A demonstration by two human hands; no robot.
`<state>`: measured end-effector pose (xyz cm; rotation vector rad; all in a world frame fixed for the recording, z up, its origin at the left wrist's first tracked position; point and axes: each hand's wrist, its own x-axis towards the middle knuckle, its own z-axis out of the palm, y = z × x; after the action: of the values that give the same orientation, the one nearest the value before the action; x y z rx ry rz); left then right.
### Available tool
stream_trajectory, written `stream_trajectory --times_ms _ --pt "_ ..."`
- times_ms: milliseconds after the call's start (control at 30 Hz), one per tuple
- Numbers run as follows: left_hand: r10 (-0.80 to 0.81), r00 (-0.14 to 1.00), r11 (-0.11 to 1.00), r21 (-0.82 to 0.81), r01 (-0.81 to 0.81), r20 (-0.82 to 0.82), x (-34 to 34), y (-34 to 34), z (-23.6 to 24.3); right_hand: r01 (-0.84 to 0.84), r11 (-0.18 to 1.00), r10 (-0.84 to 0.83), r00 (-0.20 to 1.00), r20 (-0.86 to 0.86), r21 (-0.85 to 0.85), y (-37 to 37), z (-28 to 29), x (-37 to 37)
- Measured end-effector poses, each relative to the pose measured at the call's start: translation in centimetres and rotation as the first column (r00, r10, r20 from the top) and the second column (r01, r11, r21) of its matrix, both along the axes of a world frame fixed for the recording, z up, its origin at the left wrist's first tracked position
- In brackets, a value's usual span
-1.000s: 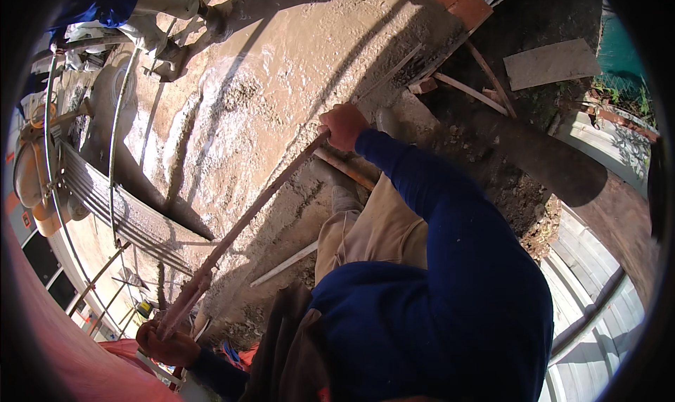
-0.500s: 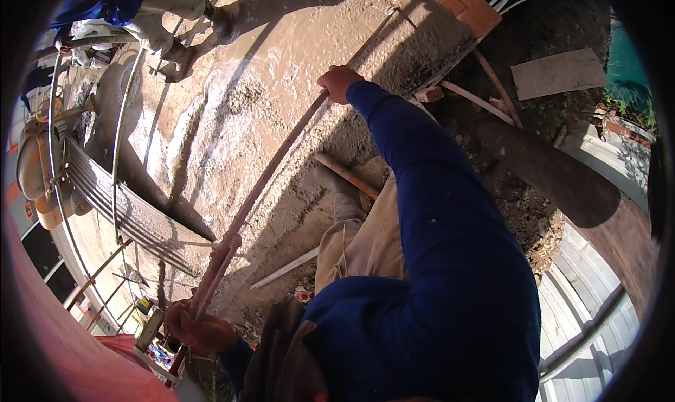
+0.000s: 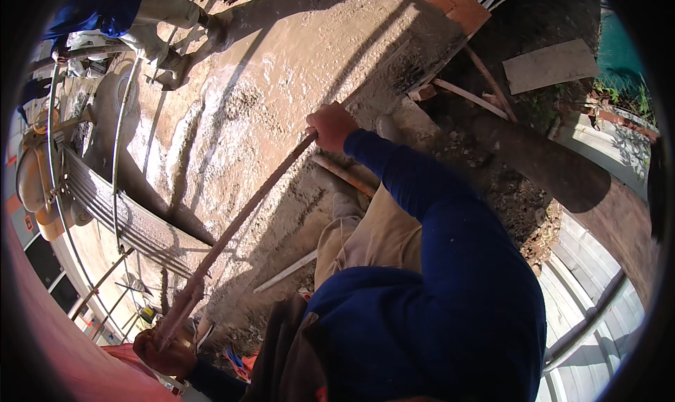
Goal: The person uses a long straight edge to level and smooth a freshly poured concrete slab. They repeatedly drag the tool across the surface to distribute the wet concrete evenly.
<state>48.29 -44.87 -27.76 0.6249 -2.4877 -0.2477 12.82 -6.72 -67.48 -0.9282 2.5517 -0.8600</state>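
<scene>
A long mud-coated pole (image 3: 246, 203) slants across the head view from lower left towards upper right, over wet grey concrete (image 3: 281, 71). At its lower end my left hand (image 3: 167, 351) is closed around the thick, caked part. Farther up, my right hand (image 3: 332, 126) grips the pole with the fingers wrapped round it, arm reaching forward. Beyond this hand a thin straight line continues over the concrete; whether it is the pole or its shadow I cannot tell. My trouser leg (image 3: 355, 237) shows below the pole, beside the concrete.
Another person (image 3: 158, 15) stands at the upper left. A ribbed curved panel (image 3: 126, 215) and thin bent rods (image 3: 118, 149) lie at the left. An orange-brown board (image 3: 443, 1) edges the concrete at the far right. A thick dark pipe (image 3: 562, 173) and corrugated sheeting (image 3: 587, 296) are at right.
Both hands have come back towards me, the left one also outward to the left, drawing the pole along. The crosspiece earlier visible at its far end no longer shows clearly.
</scene>
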Motion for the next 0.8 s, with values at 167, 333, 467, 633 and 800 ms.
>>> stream_trajectory --times_ms 167,333,467,633,800 --pt "0.121 0.985 0.987 0.123 -0.106 -0.125 -1.1 5.5 -0.6 -0.045 0.999 0.045 0.999 0.015 0.025 -4.3 -0.8 -5.4" --pt "-0.228 0.956 0.864 -0.414 0.287 0.186 -4.7 8.5 -5.4 -0.152 0.965 0.132 0.986 0.106 0.211 -4.0 -5.6 -10.1" --pt "-0.257 0.937 0.844 -0.417 0.337 0.238 -7.6 6.6 -4.4 -0.050 0.976 0.020 0.990 0.142 0.210 -0.5 -5.9 -6.4" --pt "-0.283 0.947 0.921 -0.231 0.313 0.154 -5.5 0.3 -2.5 0.066 0.988 -0.085 0.987 0.133 0.142 1.5 -1.7 -0.4" --pt "-0.078 0.997 0.994 0.078 0.077 0.007 1.1 -3.5 1.1 0.036 0.997 -0.045 0.989 0.139 0.064 1.4 0.9 3.7"
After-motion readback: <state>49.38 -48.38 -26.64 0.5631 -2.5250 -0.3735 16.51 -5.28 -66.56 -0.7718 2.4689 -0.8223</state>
